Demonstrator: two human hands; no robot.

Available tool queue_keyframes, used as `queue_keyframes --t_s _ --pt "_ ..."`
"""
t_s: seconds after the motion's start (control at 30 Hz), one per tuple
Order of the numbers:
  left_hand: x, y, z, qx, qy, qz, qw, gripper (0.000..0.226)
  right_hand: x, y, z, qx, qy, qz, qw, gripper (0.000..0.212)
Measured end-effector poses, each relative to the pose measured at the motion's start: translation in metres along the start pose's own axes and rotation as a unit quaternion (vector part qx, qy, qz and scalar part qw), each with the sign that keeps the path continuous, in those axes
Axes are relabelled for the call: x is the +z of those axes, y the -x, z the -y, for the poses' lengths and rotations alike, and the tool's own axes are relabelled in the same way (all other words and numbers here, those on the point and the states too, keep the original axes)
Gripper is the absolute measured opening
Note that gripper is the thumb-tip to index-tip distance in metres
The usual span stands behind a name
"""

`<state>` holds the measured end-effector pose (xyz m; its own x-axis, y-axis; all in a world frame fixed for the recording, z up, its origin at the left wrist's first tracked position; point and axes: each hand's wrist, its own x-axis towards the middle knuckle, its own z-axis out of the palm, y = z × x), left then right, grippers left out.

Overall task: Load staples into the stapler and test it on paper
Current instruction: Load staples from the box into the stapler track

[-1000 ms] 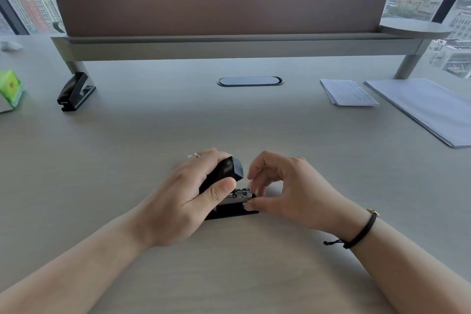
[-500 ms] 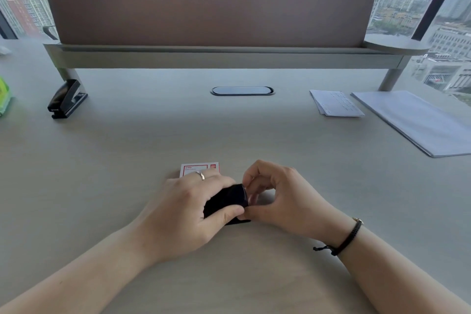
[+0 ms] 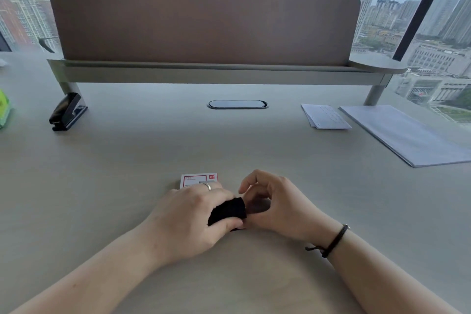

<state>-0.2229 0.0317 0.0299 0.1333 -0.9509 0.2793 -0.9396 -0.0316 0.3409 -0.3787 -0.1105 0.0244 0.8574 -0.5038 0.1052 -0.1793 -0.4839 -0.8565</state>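
Writing on red-and-white staple box beside left hand is unreadable.

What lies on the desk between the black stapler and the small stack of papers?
Only the right hand beside the stapler; beyond it bare desk up to the papers, in the head view.

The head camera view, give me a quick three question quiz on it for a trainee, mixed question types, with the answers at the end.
1. True or false: the left hand grips the black stapler on the desk.
2. Multiple choice: where does the small red and white box lie? A) just beyond the left hand B) on the shelf under the divider C) on the paper stack at far right
3. Fill in: the big stack of white paper lies to the person's ____ side.

Key
1. True; the fingers curl round its top.
2. A
3. right
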Motion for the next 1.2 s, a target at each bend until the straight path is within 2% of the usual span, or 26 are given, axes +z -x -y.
queue_keyframes --t_s 0.17,0.4,0.6,0.67,0.77,0.83,0.93,1.0,1.07,1.13,1.2 --pt "-0.001 0.003 -0.002 0.004 -0.025 0.001 1.0 0.044 -0.005 0.001 0.002 0.009 0.002 0.039 0.999 0.049" --pt "-0.004 0.002 -0.004 0.013 -0.046 0.028 0.998 0.039 -0.01 0.0 0.007 0.027 -0.017 0.075 0.997 0.04" --pt "-0.006 0.001 -0.004 0.024 -0.062 0.036 0.997 0.048 -0.012 0.005 0.005 0.035 -0.04 0.079 0.996 0.037" --pt "-0.007 0.001 -0.001 0.018 -0.045 0.042 0.998 0.041 -0.018 0.006 0.003 0.044 -0.052 0.079 0.995 0.035" --pt "-0.009 0.0 0.002 0.009 -0.034 0.056 0.998 0.048 -0.035 0.002 -0.005 0.061 -0.035 0.017 0.997 0.027" --pt "-0.014 -0.005 0.0 0.001 -0.035 0.065 0.997 0.06 -0.056 -0.009 -0.02 0.088 -0.003 -0.067 0.994 0.021" --pt "-0.024 -0.033 -0.009 -0.009 -0.001 0.072 0.997 0.073 -0.097 -0.034 -0.055 0.137 0.079 -0.202 0.967 0.021" --pt "-0.023 -0.066 -0.016 -0.014 0.058 0.052 0.997 0.065 -0.125 -0.05 -0.08 0.169 0.149 -0.251 0.941 0.032" --pt "-0.015 -0.103 -0.024 -0.026 0.115 0.026 0.993 0.045 -0.149 -0.062 -0.101 0.203 0.207 -0.277 0.916 0.044" --pt "-0.001 -0.144 -0.031 -0.043 0.15 0.029 0.987 0.025 -0.165 -0.073 -0.119 0.226 0.25 -0.292 0.895 0.054" --pt "0.02 -0.186 -0.036 -0.07 0.176 0.046 0.981 0.02 -0.176 -0.085 -0.132 0.24 0.28 -0.297 0.881 0.067"
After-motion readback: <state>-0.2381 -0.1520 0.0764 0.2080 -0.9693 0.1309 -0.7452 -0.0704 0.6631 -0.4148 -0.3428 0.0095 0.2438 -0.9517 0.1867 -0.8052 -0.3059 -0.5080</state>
